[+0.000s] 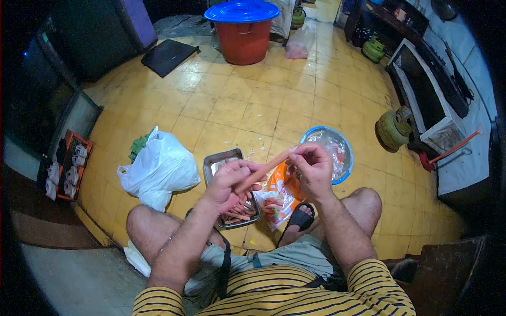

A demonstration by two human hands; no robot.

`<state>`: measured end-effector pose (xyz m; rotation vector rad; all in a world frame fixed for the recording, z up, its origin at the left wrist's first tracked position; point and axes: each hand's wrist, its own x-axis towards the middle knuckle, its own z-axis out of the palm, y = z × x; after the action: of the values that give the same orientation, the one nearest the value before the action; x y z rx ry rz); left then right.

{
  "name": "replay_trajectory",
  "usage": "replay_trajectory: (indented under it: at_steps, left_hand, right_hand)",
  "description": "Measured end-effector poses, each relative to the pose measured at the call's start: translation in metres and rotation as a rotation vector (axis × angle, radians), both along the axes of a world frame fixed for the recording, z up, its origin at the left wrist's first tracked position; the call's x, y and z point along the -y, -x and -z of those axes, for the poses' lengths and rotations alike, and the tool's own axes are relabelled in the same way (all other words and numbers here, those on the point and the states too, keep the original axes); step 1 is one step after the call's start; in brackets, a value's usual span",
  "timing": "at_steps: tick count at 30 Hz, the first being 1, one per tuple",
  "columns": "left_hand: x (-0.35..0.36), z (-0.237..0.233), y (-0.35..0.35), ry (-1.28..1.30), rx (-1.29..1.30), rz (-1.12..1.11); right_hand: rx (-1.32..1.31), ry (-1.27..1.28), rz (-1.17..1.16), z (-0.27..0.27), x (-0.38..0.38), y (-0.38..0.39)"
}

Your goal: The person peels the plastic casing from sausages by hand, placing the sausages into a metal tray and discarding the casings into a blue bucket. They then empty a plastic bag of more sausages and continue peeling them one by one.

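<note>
A long pinkish-orange sausage (pixel 269 165) is held slanting up to the right between my two hands. My left hand (pixel 227 183) is closed around its lower end. At the upper end, my right hand (pixel 315 171) pinches the tip with thumb and fingers; whether a thin casing is caught there is too small to tell. Below my left hand a metal tray (pixel 206 160) holds cut sausage pieces (pixel 240 213), partly hidden by the hand. An orange and white printed plastic pack (pixel 279 197) lies between the tray and my right foot.
A blue-rimmed basin (pixel 350 164) with clear plastic scraps stands beyond my right hand. To the left sits a white plastic bag (pixel 161 168). Farther off are a red tub (pixel 242 45) with blue lid, a green gas cylinder (pixel 392 130) and a shoe rack (pixel 79 171).
</note>
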<state>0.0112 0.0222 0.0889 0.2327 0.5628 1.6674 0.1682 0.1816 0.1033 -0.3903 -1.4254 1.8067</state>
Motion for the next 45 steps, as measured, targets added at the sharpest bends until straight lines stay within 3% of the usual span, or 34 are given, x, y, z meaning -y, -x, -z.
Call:
replay_trajectory:
  at_steps: [3, 4, 6, 8, 10, 13, 17, 19, 23, 25, 31, 32, 34, 41, 43, 45]
  left_hand:
    - [-0.005, 0.001, -0.01, 0.042, -0.398, 0.001]
    - [-0.007, 0.001, -0.014, 0.044, -0.397, 0.001]
    - [-0.011, 0.003, -0.024, 0.189, -0.722, -0.028]
    - [-0.012, 0.007, -0.031, 0.193, -0.738, -0.049]
    - [-0.012, 0.008, -0.038, 0.227, -0.806, -0.125]
    - [-0.01, 0.0, -0.048, 0.278, -0.746, -0.147]
    - [-0.01, 0.003, -0.05, 0.268, -0.724, -0.179]
    - [-0.011, 0.017, -0.049, 0.161, -0.906, -0.375]
    - [-0.01, 0.004, -0.044, 0.175, -0.681, -0.303]
    - [-0.007, -0.011, -0.038, 0.255, -0.494, -0.147]
    - [-0.004, 0.005, -0.016, 0.253, -0.544, 0.015]
    - [-0.005, 0.003, -0.018, 0.253, -0.544, 0.013]
    - [-0.009, -0.001, -0.024, 0.228, -0.634, -0.19]
    - [-0.01, 0.011, -0.016, 0.272, -0.617, -0.106]
    - [-0.012, 0.017, -0.01, 0.271, -0.193, -0.205]
    - [-0.007, 0.021, 0.003, 0.211, -0.127, -0.141]
  right_hand:
    - [0.06, -0.126, -0.046, -0.003, 0.003, 0.001]
    - [0.061, -0.125, -0.046, -0.001, 0.004, 0.001]
    - [0.17, -0.446, -0.007, 0.007, 0.006, 0.003]
    - [0.184, -0.482, 0.034, 0.008, 0.009, 0.005]
    - [0.248, -0.864, 0.153, 0.003, 0.011, 0.005]
    - [0.136, -1.02, 0.183, 0.006, 0.015, 0.009]
    - [0.084, -1.073, 0.207, 0.005, 0.022, 0.016]
    - [0.154, -1.003, 0.199, 0.008, 0.026, 0.018]
    - [0.134, -1.013, 0.16, 0.012, 0.025, 0.018]
    - [0.118, -0.995, 0.089, 0.017, 0.028, 0.018]
    - [0.274, -0.893, -0.137, 0.009, 0.014, 0.01]
    - [0.273, -0.894, -0.139, 0.005, 0.014, 0.009]
    - [0.376, -0.855, -0.37, -0.001, 0.015, 0.007]
    - [0.351, -0.774, -0.617, 0.007, 0.018, 0.007]
    - [0.402, -0.75, -0.782, 0.007, 0.016, 0.005]
    - [0.38, -0.754, -0.815, 0.004, 0.013, 0.003]
